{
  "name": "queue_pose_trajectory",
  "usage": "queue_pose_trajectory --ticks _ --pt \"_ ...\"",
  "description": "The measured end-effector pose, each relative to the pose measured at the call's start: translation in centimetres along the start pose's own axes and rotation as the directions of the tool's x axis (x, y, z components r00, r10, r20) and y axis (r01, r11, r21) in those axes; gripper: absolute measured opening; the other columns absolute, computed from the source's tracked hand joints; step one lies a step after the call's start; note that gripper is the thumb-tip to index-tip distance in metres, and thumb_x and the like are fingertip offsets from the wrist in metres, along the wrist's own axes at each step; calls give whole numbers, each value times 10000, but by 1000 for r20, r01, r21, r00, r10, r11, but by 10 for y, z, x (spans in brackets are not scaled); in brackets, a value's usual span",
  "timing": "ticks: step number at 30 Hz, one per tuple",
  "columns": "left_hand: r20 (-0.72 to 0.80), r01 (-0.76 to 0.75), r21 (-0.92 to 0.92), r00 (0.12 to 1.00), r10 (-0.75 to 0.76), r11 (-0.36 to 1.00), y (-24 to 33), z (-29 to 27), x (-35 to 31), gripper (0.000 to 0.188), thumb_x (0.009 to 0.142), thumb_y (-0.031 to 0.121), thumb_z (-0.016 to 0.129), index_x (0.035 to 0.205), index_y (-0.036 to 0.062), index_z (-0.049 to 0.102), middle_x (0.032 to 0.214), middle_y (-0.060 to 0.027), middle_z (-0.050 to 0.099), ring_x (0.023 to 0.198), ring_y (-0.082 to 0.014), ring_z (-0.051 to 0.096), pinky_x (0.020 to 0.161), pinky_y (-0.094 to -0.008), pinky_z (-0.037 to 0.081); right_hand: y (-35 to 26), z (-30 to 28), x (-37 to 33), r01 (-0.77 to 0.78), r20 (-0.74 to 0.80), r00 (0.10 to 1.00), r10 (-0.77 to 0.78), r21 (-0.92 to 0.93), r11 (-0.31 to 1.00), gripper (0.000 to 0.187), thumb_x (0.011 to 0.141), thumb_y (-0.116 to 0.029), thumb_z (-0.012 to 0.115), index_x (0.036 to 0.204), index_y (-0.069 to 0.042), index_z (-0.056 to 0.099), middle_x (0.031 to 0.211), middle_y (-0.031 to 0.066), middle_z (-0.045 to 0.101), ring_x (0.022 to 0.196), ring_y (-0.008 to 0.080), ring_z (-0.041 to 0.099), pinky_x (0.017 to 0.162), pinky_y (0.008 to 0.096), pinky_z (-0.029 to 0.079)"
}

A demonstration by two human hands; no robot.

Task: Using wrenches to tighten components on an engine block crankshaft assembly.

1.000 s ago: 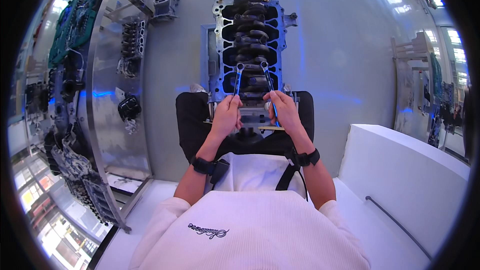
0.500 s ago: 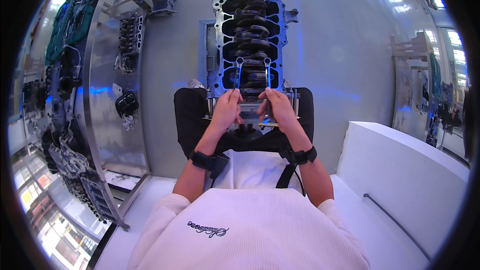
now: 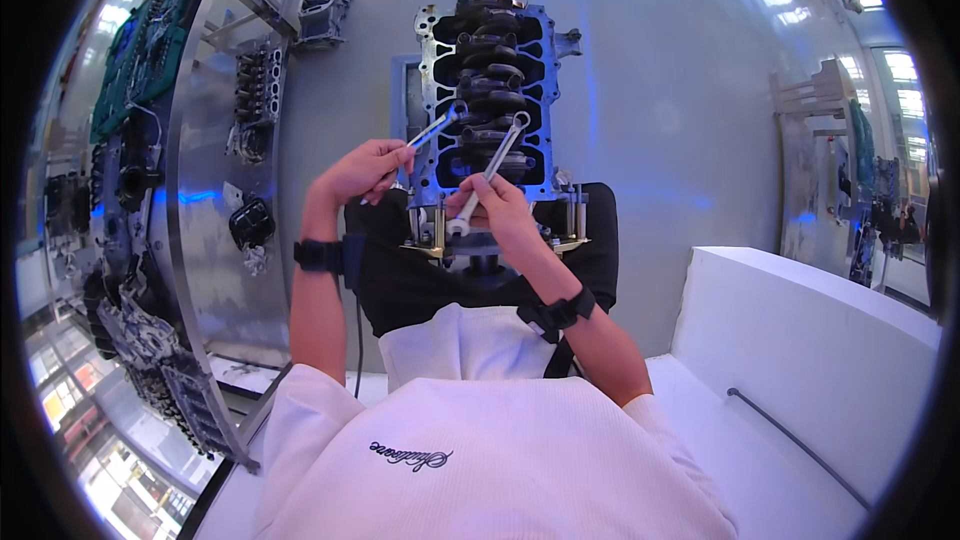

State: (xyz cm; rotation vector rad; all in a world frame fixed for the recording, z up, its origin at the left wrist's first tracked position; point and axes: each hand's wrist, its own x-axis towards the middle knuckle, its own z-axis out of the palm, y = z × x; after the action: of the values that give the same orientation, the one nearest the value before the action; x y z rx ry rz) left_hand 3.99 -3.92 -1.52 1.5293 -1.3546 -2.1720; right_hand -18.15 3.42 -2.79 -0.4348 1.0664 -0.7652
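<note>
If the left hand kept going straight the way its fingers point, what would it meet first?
Probably the left edge of the engine block, just right of the left hand; depth is unclear, so it might pass above.

Head-worn fisheye view; steeply downward
</note>
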Motion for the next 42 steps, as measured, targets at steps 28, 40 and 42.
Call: queue_pose_trajectory --ticks 28,40,42 --pt "-349 -222 -528 937 29 819 -49 145 32 321 950 319 362 807 44 444 467 -14 397 324 -114 402 341 -274 405 -22 -66 -22 -27 -164 985 -45 -414 910 333 947 -286 376 934 -10 562 538 63 549 345 101 447 344 221 318" --pt "-65 46 -127 996 -55 991 -27 38 6 309 941 326 405 765 87 490 441 59 347 336 -41 332 323 -207 303 -1 -6 6 -150 -26 988 150 11 989 296 957 -306 334 965 -42 469 863 149 640 807 269 643 683 381 521" --pt "26 31 -63 999 -29 998 -17 0 10 303 935 322 423 775 85 521 445 64 347 346 -40 323 328 -210 276 5 4 18 -105 87 993 83 296 949 300 961 -313 325 972 -51 469 941 156 624 900 279 621 766 408 512"
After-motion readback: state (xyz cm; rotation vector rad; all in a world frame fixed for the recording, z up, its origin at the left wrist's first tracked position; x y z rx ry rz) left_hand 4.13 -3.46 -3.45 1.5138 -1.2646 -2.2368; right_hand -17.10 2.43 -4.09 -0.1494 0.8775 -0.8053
